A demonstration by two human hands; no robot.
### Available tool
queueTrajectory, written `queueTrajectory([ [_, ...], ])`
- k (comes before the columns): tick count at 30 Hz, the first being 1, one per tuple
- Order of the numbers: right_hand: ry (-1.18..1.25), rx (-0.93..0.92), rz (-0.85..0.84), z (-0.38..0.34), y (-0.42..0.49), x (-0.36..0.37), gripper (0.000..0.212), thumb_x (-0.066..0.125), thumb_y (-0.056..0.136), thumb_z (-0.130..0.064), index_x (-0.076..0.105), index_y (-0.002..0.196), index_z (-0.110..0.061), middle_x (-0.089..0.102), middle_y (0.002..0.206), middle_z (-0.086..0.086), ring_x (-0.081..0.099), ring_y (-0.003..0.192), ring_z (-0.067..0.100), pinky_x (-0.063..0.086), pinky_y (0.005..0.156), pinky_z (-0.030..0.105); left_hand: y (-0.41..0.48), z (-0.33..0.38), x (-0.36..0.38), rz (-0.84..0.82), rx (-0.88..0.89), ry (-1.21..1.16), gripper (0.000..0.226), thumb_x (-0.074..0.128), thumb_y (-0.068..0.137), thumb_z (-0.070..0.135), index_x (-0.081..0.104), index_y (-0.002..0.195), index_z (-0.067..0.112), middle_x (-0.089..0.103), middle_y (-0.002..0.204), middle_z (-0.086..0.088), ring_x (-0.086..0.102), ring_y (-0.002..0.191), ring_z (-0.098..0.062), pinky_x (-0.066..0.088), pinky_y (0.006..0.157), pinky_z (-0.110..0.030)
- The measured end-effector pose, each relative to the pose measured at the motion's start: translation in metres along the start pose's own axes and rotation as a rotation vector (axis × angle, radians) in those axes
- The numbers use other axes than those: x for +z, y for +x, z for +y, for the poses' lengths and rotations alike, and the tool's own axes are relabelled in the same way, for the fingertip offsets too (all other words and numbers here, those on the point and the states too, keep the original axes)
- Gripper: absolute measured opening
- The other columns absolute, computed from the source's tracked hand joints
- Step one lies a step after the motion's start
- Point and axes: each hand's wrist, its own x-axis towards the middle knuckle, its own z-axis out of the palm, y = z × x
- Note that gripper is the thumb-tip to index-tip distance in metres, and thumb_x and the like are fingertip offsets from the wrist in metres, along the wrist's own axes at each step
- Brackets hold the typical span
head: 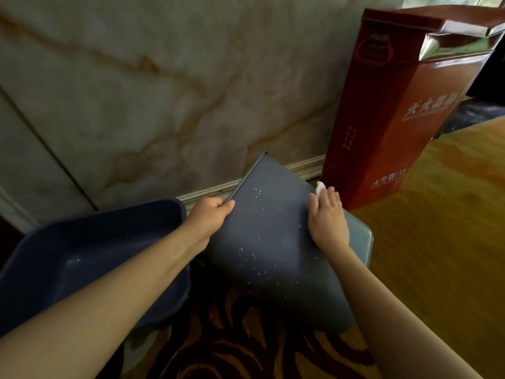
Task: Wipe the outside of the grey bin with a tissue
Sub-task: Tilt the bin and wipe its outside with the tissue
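Your smooth grey bin point(273, 242), tilted and speckled white, lies between a dark blue tub point(82, 255) at left and a glossy red bag point(396, 105). Your left hand point(210, 217) pinches its rim; your right hand point(328, 217) presses a mostly hidden tissue point(319, 186) flat against its far right edge.

The scene is viewed from a single head-worn, wide-angle camera, aimed forward and steeply down along both forearms. The grey bin point(273, 242) is seen from close above, near the middle of the frame. A marbled wall point(164, 91) is faced ahead, bent by lens distortion. The patterned floor point(232, 351) below is possibly slightly blurred.
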Motion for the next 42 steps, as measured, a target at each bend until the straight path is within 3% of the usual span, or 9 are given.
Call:
queueTrajectory([
  [5,0.013,0.031,-0.030,-0.004,0.002,0.002,0.054,0.019,0.101,-0.035,0.016,0.147,-0.009,0.011,0.157,0.014,0.004,0.145,0.025,0.002,0.117,0.036,0.006,-0.006,-0.002,-0.008,-0.017,-0.061,0.026,0.051,0.092,0.017,0.063,0.109,0.001,0.067,0.097,-0.015,0.063,0.076,-0.023,0.052,0.075,-0.032],
  [8,-0.046,-0.169,-0.142,-0.034,-0.005,0.016,0.052,0.016,0.101,-0.030,0.012,0.148,-0.007,0.006,0.157,0.013,0.000,0.145,0.023,-0.002,0.118,0.033,0.007,-0.010,-0.001,0.011,-0.004,-0.078,0.028,0.050,0.093,0.018,0.064,0.110,0.002,0.067,0.097,-0.013,0.062,0.070,-0.016,0.051,0.068,-0.024],
  [13,-0.074,-0.484,-0.156,-0.082,-0.041,0.043,0.050,0.021,0.101,-0.031,0.015,0.147,-0.014,0.007,0.158,0.008,-0.001,0.145,0.020,-0.002,0.114,0.029,0.009,-0.011,0.005,0.121,0.001,-0.111,0.035,0.046,0.094,0.027,0.064,0.108,0.002,0.067,0.110,-0.018,0.062,0.101,-0.029,0.048,0.095,-0.044],
  [19,-0.162,-0.526,-0.123,-0.076,-0.048,0.042,0.050,0.022,0.101,-0.031,0.012,0.148,-0.019,0.007,0.158,0.000,-0.001,0.145,0.013,-0.001,0.113,0.024,0.009,-0.013,0.010,0.143,0.044,-0.056,0.036,0.044,0.094,0.028,0.065,0.105,0.001,0.067,0.107,-0.020,0.062,0.102,-0.032,0.047,0.096,-0.046],
  [24,-0.158,-0.338,-0.041,-0.038,-0.043,0.023,0.048,0.024,0.101,-0.031,0.019,0.147,-0.019,0.012,0.157,-0.002,0.004,0.144,0.010,-0.002,0.110,0.020,0.011,-0.014,0.020,0.163,0.020,-0.034,0.037,0.044,0.094,0.031,0.058,0.064,0.013,0.060,0.070,-0.008,0.059,0.078,-0.027,0.045,0.071,-0.035],
  [30,-0.184,0.106,-0.001,0.050,-0.052,-0.017,0.049,0.017,0.101,-0.032,0.013,0.148,-0.020,0.007,0.158,0.003,0.002,0.144,0.014,0.008,0.115,0.033,0.016,-0.021,0.017,0.161,-0.035,-0.023,0.031,0.041,0.094,0.035,0.055,0.084,0.010,0.051,0.085,-0.013,0.051,0.079,-0.023,0.041,0.072,-0.036],
  [34,-0.107,0.193,0.034,0.044,-0.053,-0.015,0.050,0.019,0.101,-0.032,0.015,0.148,-0.016,0.007,0.158,0.006,0.002,0.145,0.018,0.007,0.116,0.034,0.016,-0.019,0.018,0.144,-0.038,-0.043,0.033,0.041,0.094,0.035,0.058,0.088,0.008,0.054,0.088,-0.014,0.053,0.082,-0.025,0.043,0.076,-0.038],
  [38,-0.132,-0.115,-0.076,-0.007,-0.058,0.009,0.051,0.018,0.100,-0.032,0.008,0.147,-0.016,0.002,0.158,0.005,-0.004,0.144,0.016,-0.004,0.113,0.028,0.012,-0.014,0.023,0.138,-0.030,-0.091,0.029,0.043,0.094,0.032,0.058,0.086,0.009,0.054,0.087,-0.015,0.053,0.082,-0.025,0.041,0.075,-0.036],
  [42,-0.105,-0.434,-0.145,-0.062,-0.094,0.036,0.056,0.014,0.095,-0.043,0.010,0.147,-0.023,0.001,0.157,0.000,-0.012,0.141,0.013,-0.009,0.110,0.032,0.006,-0.008,0.025,0.178,-0.019,-0.173,0.026,0.046,0.093,0.025,0.061,0.084,0.006,0.060,0.086,-0.015,0.057,0.083,-0.024,0.046,0.077,-0.035],
])
